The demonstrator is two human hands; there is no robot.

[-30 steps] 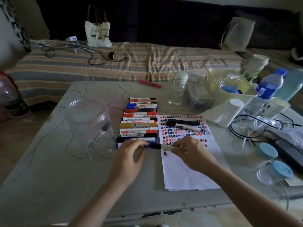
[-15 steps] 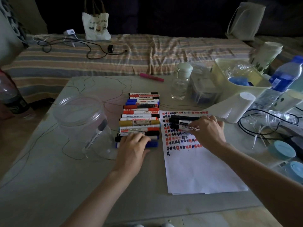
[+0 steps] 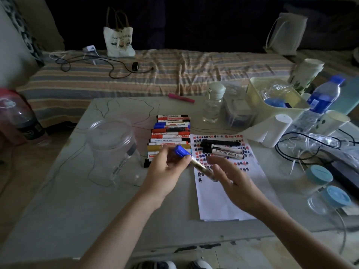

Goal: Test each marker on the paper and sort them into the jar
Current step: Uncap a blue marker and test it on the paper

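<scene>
One blue-capped marker [image 3: 191,162] | cap up-left, barrel down-right | left hand [image 3: 167,171] grips it | right hand [image 3: 231,177] loose, fingers spread

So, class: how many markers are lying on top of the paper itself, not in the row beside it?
3. All lie across the top of the paper: a black one farthest, a white-barrelled one next, another nearest. Hands hide none.

My left hand [image 3: 165,171] and right hand [image 3: 231,179] are bare, both forearms unsleeved; no rings or watch.
</scene>
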